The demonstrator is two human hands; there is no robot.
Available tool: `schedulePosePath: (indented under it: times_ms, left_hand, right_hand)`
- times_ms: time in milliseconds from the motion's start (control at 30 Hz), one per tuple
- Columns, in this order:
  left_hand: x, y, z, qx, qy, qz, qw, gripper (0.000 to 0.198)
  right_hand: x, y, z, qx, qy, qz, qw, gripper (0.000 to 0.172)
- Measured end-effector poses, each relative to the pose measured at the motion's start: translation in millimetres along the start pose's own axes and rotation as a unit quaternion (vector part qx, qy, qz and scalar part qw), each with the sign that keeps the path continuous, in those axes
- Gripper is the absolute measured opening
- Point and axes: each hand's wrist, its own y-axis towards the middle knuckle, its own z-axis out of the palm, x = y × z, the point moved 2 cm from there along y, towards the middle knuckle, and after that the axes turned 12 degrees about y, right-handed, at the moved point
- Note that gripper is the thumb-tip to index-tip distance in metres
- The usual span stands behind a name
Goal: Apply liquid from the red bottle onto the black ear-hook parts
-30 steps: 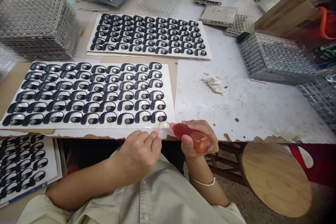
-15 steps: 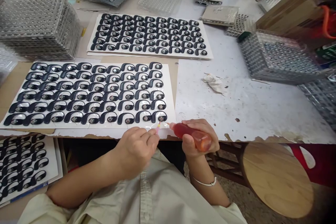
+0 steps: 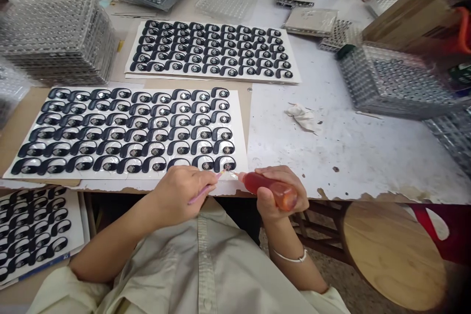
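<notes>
By the near right corner of the white card, the left hand pinched a thin, flimsy pink stick while the right hand wrapped the soft, squeezable red bottle mid-body.

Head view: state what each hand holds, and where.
The right hand grips an orange-red squeeze bottle around its body; the left hand pinches a thin pink stick near its tip.

A card of earphone ear hooks lay on a cardboard sheet at the near edge of the table, with a second card of hooks behind it. A stack of blister trays stood to that card's left, a crumpled tissue lay right of the front card, and another tray stack stood behind the tissue.
</notes>
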Motion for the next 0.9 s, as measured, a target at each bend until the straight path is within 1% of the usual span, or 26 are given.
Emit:
schedulePosePath:
  times_ms: [133,233,400,533,800,867,900]
  left_hand:
    - [10,4,-2.5,0.015,-0.071,-0.035,0.997,0.014]
    - [15,6,-2.7,0.024,-0.099,-0.055,0.993,0.014]
    - [15,8,-2.7,0.026,-0.11,-0.066,0.991,0.014]
    - [14,9,-3.9,0.043,-0.104,-0.068,0.991,0.016]
    - [14,10,-4.8,0.056,-0.105,-0.083,0.989,0.017]
    - [13,10,-4.2,0.055,-0.115,-0.089,0.988,0.016]
    - [13,9,-4.0,0.053,-0.119,-0.093,0.987,0.016]
  right_hand:
    - [0,1,1,0.017,0.013,0.015,1.0,0.025]
    - [0,1,1,0.027,0.007,0.021,0.999,0.025]
    - [0,1,1,0.031,0.01,0.016,0.999,0.025]
    - [1,1,3,0.03,0.004,0.014,0.999,0.024]
    - [1,1,2,0.033,0.009,0.027,0.999,0.024]
    - [1,-1,4,0.024,0.015,0.027,0.999,0.025]
    - [1,-1,5,0.008,0.02,0.031,0.999,0.024]
